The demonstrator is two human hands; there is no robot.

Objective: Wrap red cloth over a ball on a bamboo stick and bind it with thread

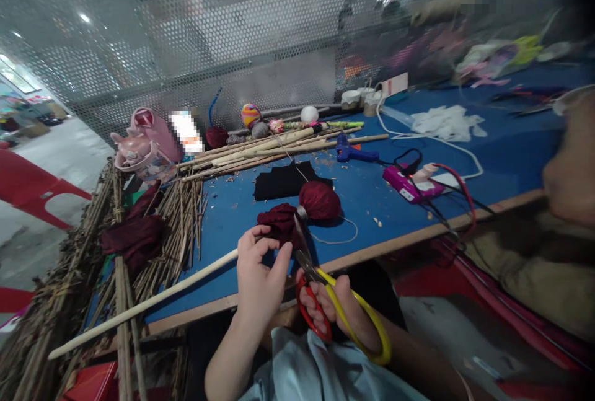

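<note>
The right hand (325, 302) is clamped around the handles of one pair of steel-bladed scissors (309, 264), one loop red and one yellow, its blades lying against a gathered, crinkled dark-maroon cloth (279, 220). The left hand (260, 271) has its fingers curled at that cloth; whether they grip it cannot be told.

The cloth joins one round, tightly covered maroon ball (320, 200) at a narrow silver-grey band (302, 212); both lie near the front edge of the blue table (353, 252). A thin pale string (346, 241) loops beside the ball. One long, smooth, pale wooden stick (153, 299) slants leftward from behind the left hand.

Beyond the ball lies one flat black fabric piece (283, 182), then one blue plastic glue gun (356, 150). Farther back are one striped multicoloured ball (250, 115) and one white ball (309, 114). Thin, rough brown twigs (179, 221) heap at left.
</note>
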